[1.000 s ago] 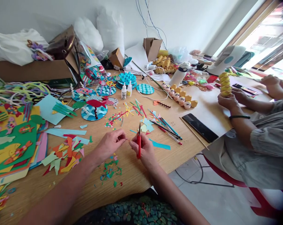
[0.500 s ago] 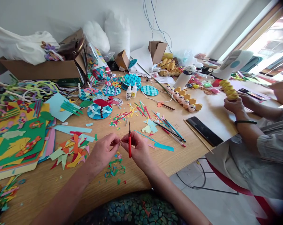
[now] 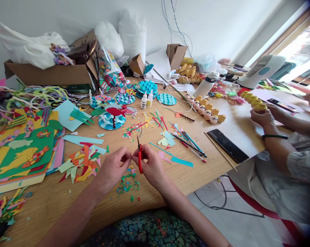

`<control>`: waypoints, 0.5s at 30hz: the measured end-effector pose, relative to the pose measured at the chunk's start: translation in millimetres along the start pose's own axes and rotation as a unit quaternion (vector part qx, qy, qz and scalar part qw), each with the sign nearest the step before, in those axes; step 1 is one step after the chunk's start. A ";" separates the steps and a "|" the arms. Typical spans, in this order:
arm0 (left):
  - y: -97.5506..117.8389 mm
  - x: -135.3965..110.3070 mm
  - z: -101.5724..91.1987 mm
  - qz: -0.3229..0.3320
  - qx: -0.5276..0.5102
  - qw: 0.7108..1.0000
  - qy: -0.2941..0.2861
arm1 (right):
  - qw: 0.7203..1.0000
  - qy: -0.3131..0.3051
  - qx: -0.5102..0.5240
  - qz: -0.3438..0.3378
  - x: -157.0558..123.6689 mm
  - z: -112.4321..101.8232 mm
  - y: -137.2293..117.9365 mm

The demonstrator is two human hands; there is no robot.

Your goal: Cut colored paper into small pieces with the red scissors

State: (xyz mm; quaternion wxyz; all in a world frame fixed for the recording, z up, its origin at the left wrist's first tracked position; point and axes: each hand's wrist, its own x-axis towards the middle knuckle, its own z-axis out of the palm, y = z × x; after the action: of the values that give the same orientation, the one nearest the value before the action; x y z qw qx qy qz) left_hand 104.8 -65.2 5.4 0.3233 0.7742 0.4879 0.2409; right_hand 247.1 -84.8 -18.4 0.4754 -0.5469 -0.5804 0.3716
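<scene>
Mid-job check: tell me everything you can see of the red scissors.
The scissors have smooth red handles, plastic by the look of them, and slim, dark, metallic-looking blades tapering to a point. The right hand holds them over the wooden table, its fingers hiding part of the handles. The tip points away from the person, with the handles nearer. The blades look closed, but they are too small in view to be certain.
</scene>
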 end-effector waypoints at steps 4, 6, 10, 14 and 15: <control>-1.7 -0.9 -1.4 -0.002 -0.027 1.000 0.011 | 1.000 -0.005 0.008 0.008 1.6 2.3 2.0; -2.7 -1.3 -1.8 0.001 -0.027 0.999 0.023 | 1.000 -0.004 0.001 0.013 2.2 3.4 2.0; -5.8 -3.1 -2.7 0.001 -0.031 0.999 0.036 | 1.000 -0.013 -0.021 0.012 2.8 5.1 0.7; -11.5 -6.0 -4.3 -0.012 -0.060 0.996 0.059 | 0.999 -0.031 -0.023 0.009 4.0 5.3 -3.2; -12.9 -6.7 -4.9 -0.019 -0.071 0.995 0.070 | 0.999 -0.034 -0.017 0.009 4.5 5.0 -4.8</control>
State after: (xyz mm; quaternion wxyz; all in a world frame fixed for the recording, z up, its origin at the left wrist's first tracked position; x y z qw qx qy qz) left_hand 91.0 -66.0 -1.1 0.3467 0.7210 0.5061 0.3222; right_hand 241.2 -80.5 -14.6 0.4424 -0.5472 -0.5973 0.3848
